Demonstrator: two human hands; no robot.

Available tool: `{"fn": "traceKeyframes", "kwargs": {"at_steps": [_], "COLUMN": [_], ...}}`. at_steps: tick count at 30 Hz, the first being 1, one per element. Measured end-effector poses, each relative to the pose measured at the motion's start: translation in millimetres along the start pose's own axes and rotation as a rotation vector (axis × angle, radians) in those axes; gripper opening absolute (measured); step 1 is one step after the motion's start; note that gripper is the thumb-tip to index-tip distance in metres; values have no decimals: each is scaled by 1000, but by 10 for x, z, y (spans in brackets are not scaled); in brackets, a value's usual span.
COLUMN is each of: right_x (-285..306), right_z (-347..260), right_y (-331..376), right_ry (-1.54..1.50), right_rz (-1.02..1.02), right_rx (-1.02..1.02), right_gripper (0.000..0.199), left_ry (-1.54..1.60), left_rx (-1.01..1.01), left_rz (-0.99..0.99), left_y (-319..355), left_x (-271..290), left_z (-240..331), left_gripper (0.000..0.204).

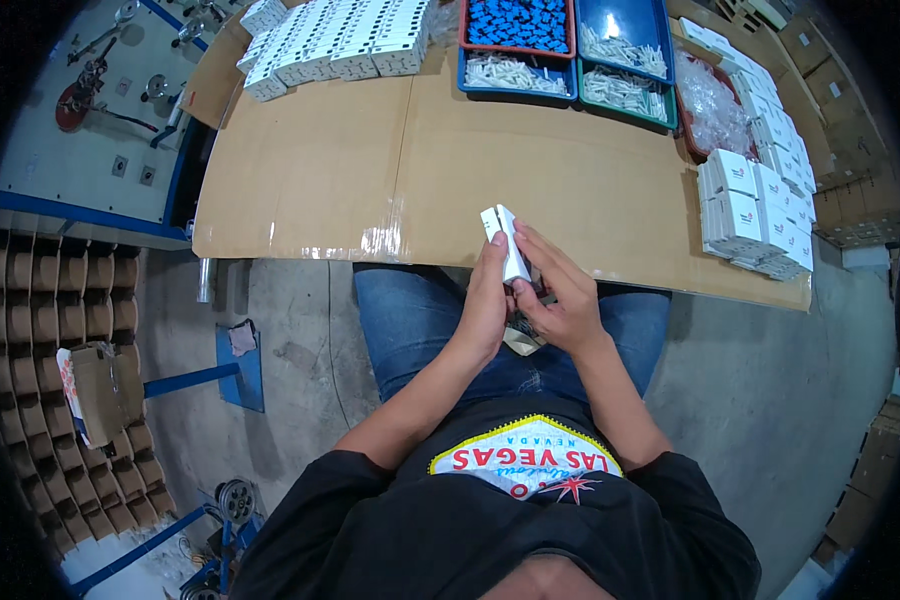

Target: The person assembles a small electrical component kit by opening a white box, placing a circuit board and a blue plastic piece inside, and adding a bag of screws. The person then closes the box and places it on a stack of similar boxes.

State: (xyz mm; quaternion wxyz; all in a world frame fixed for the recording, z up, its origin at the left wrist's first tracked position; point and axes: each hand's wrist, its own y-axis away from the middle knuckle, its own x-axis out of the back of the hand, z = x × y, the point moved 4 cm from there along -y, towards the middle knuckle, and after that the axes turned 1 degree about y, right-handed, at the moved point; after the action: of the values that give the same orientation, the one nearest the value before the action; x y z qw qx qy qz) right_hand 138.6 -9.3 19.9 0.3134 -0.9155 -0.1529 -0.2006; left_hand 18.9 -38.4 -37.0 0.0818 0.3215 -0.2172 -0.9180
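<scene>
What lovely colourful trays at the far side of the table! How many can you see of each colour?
Red trays: 2, one darker
Blue trays: 2
Green tray: 1
Total in view: 5

Over the near edge of the bench (320, 180), the left hand (483, 303) and right hand (568, 305) hold a slim white box (516, 262), with rowed boxes (335, 42) near the far-left corner, trays (518, 97) of small pieces (518, 27) along the far edge, and stacked cartons (740, 215) by the right.
</scene>
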Motion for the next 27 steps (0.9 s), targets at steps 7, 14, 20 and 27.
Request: {"fn": "traceKeyframes", "kwargs": {"at_steps": [7, 14, 20, 27], "right_x": [-149, -172, -164, -71], "right_z": [32, 29, 67, 188], "right_y": [86, 134, 167, 92], "right_ry": [101, 132, 95, -175], "right_rz": [-3, 26, 21, -32], "right_rx": [69, 54, -16, -203], "right_gripper": [44, 41, 39, 37], "left_ry": [108, 120, 158, 279], "left_rx": [-62, -65, -89, -25], "left_rz": [47, 86, 90, 59], "left_y": [-15, 10, -30, 53], "left_x": [7, -12, 2, -103], "left_z": [-107, -123, -185, 47], "left_gripper": [55, 54, 51, 54]}}
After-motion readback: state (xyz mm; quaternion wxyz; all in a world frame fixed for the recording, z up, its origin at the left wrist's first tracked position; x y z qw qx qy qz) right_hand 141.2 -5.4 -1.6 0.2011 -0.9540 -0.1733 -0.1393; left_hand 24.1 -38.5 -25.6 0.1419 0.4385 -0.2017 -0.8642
